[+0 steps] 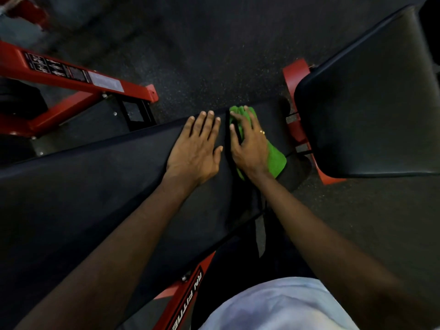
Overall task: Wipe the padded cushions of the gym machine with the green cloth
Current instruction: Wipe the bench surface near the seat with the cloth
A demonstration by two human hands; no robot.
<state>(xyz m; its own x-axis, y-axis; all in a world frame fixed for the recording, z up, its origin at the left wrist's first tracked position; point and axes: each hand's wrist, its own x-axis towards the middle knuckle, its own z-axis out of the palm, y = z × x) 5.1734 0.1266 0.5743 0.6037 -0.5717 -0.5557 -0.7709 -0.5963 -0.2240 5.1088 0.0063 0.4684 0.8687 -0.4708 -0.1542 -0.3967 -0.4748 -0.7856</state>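
Observation:
A long black padded cushion (100,186) runs from the lower left toward the centre. My left hand (195,148) lies flat on it, fingers spread, holding nothing. Just right of it, across a gap, sits a smaller black pad (269,115). The green cloth (276,158) is bunched on that pad. My right hand (247,144) presses down on the cloth, fingers curled over its far end. A second large black cushion (371,103) stands at the right, apart from both hands.
Red steel frame members of the gym machine lie at the left (71,77), under the right cushion (297,120) and at the bottom (188,298). Dark speckled rubber floor (202,55) spreads beyond the pads. My pale shirt (273,306) fills the bottom edge.

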